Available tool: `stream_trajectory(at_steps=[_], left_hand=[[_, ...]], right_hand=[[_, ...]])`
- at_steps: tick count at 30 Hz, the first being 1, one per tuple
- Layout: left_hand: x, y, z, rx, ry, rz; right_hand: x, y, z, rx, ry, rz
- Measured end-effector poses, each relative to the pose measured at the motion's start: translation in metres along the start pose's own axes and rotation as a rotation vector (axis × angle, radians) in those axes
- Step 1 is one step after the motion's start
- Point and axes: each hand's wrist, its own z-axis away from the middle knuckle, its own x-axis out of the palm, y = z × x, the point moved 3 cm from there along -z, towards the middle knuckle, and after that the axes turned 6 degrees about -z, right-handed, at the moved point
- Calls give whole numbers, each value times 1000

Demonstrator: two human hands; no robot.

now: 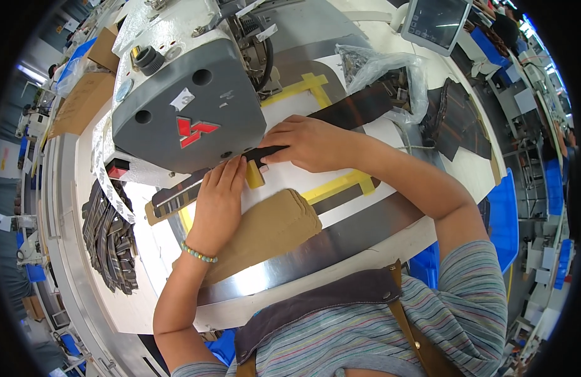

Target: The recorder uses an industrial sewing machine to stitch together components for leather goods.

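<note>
One white tabletop (136,311); right grip (306,143) pinches one dark strip (359,108), left grip (219,198) unclear.

From the left hand (220,198) and right hand (308,143), a fabric strip (359,108) is laid toward two o'clock — a screen (436,22) is set farther out. The machine head (190,103) is placed between ten and eleven, a flat sheet (271,226) at six, a cloth pile (108,239) at eight.

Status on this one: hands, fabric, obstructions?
Left hand, right hand at dark plaid fabric strip. Strip slants up toward the right. Grey sewing-machine head blocks view beyond hands.
</note>
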Motion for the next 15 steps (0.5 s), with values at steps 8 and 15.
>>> stream_trajectory(at_steps=[8, 15], left_hand=[[5, -20, -11, -34, 30, 18], [11, -40, -15, -244, -45, 321]], right_hand=[[2, 18, -10, 32, -3, 73], [10, 22, -9, 66, 121, 23]])
